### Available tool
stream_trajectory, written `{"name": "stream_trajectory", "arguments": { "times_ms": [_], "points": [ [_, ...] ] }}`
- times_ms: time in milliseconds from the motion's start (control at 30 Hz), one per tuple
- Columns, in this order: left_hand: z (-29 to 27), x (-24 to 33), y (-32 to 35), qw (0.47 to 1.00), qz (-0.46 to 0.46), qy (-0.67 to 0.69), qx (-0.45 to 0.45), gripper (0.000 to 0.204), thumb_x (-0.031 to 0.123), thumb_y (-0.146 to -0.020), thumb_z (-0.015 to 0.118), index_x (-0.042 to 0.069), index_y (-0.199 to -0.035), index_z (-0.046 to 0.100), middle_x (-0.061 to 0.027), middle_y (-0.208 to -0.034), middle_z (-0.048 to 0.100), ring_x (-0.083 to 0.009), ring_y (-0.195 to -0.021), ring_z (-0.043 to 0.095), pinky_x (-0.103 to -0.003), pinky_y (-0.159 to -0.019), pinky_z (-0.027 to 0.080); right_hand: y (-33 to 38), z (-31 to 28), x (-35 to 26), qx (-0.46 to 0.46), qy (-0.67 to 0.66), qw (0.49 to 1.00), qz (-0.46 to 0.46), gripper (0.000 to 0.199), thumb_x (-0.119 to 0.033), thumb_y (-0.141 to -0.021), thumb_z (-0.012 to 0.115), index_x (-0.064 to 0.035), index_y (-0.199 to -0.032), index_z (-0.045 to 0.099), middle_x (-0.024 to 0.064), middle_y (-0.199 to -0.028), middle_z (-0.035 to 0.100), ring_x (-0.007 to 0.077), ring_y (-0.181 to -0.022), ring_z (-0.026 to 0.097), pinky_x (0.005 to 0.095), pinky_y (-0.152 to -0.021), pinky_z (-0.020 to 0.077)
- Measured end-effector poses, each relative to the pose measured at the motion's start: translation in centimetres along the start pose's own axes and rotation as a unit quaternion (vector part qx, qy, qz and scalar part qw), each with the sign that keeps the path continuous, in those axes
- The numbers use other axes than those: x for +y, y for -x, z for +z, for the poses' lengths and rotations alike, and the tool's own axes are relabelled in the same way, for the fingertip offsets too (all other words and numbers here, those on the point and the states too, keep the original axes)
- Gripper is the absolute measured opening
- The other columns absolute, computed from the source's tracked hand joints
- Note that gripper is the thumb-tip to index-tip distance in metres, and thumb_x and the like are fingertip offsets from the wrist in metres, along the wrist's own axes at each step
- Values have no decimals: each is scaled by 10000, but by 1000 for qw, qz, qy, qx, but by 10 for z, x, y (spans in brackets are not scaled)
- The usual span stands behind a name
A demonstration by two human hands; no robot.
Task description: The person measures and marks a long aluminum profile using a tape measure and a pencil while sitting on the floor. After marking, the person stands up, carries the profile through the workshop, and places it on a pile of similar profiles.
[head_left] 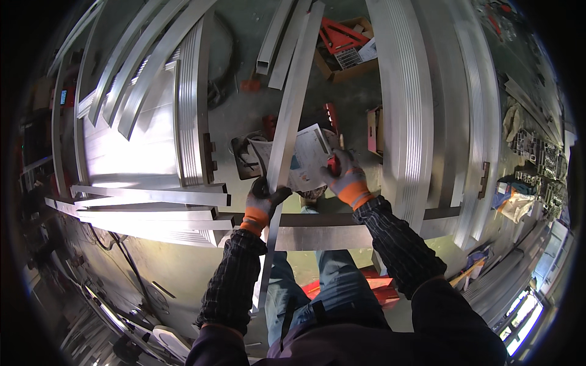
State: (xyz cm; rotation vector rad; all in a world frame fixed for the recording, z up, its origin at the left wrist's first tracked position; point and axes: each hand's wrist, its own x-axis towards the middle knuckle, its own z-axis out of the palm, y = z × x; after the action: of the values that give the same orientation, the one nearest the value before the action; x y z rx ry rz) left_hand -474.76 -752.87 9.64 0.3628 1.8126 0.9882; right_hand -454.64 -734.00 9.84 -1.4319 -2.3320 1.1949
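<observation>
The gloved left hand (262, 204) grips a long silvery metal bar (295, 85) slanting past the near edge of a metal crossbeam (323, 236). The gloved right hand (347, 179) holds a small red tool (332, 163) beside printed sheets (309, 152). Ribbed metal profiles (410, 122) run lengthwise beyond the crossbeam's right end.

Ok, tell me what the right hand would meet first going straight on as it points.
Probably the printed sheets just ahead of the right hand, though they may lie lower, so it could pass over them.
</observation>
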Motion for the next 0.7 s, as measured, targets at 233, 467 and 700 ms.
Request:
{"name": "stream_trajectory", "arguments": {
  "times_ms": [233,467,700],
  "points": [
    [-1,-33,-26,997,15,55,-48,608,237,-807,935,-2,-1265,617,-113,-1149,731,-193,-1033,687,-346,-905,569,-11,81,10,-146,104,984,-23,564,-369,-810,804,-101,-1269,616,225,-1228,635,464,-1105,632,550,-960,531],
    [-3,-7,-8,994,64,-87,-31,792,299,-737,961,-38,-1323,550,-176,-1233,683,-256,-1101,669,-380,-981,545,6,87,-4,-68,14,997,-29,446,-274,-814,817,-84,-1184,655,182,-1110,684,427,-1071,652,520,-888,552],
    [-47,56,113,991,129,-39,20,750,306,-739,966,-40,-1302,611,-151,-1174,673,-213,-1089,660,-355,-973,543,78,15,-73,6,-25,992,-121,553,-226,-813,830,-9,-1281,631,246,-1179,673,460,-1093,644,505,-966,536]
  ]
}}
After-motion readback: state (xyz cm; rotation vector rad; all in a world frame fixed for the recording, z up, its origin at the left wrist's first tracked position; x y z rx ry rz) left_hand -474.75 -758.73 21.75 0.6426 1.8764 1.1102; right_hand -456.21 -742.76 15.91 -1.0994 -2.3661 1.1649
